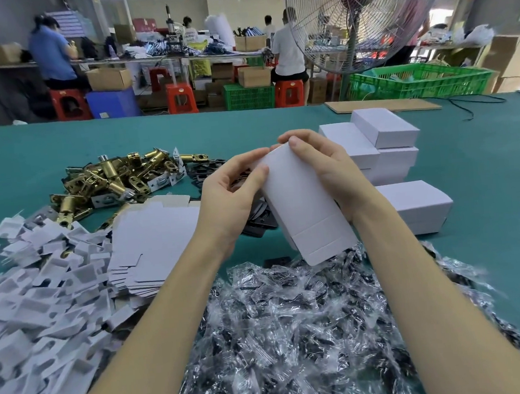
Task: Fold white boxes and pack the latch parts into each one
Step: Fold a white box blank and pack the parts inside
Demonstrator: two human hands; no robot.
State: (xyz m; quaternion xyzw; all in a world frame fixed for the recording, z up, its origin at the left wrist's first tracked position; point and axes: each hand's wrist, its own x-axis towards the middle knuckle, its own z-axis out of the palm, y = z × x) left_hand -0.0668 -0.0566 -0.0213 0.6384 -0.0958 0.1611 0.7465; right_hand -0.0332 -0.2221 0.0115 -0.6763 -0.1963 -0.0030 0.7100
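On the table (60, 151), brass latches (109, 178) lie far left, flat box blanks (158, 237) before them, paper inserts (31, 295) nearest left, bagged parts (296, 335) front centre, folded boxes (383, 151) stacked right.

The box (300, 199) was smooth matt white card, like the flat blanks (158, 237) and finished boxes (385, 129). The latches (109, 178) were glossy brass-coloured metal. The bags (294, 319) were crinkled, shiny clear plastic. The tabletop (59, 145) looked a matt teal cloth.
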